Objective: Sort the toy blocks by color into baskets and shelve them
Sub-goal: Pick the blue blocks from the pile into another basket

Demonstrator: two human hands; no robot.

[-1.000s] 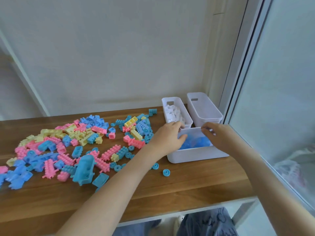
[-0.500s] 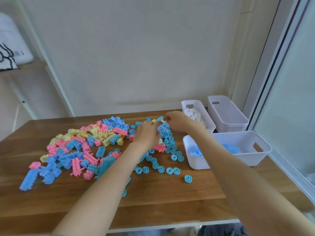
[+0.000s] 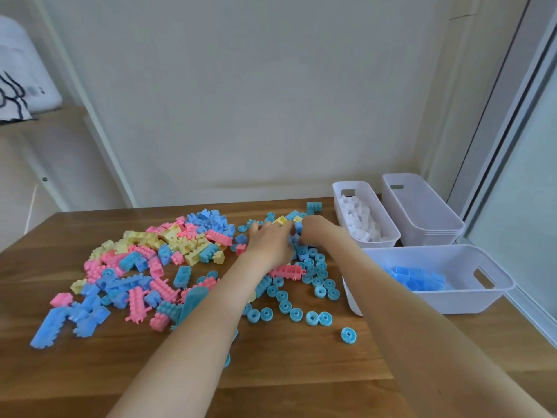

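Pink, yellow and blue toy blocks (image 3: 168, 251) lie heaped on the left half of the wooden table (image 3: 301, 372). My left hand (image 3: 268, 244) and my right hand (image 3: 321, 233) meet at the back of a cluster of blue blocks (image 3: 304, 253), fingers curled down around them; the fingertips are hidden. Several blue wheels (image 3: 297, 314) are strewn in front of the hands. A wide white basket (image 3: 494, 300) at the right holds blue blocks (image 3: 417, 277). Behind it, a narrow basket (image 3: 390, 239) holds white blocks (image 3: 361, 218).
Empty white baskets (image 3: 428, 215), stacked, stand at the back right beside a glass door (image 3: 530, 164). One blue wheel (image 3: 348, 335) lies alone toward the front. A shelf (image 3: 45, 122) with a white bag (image 3: 21, 73) rises at the far left. The wall runs along the table's back.
Both hands left the wide basket and travelled left to the blue cluster at the back of the table. Since half a second ago they have closed in on each other there.
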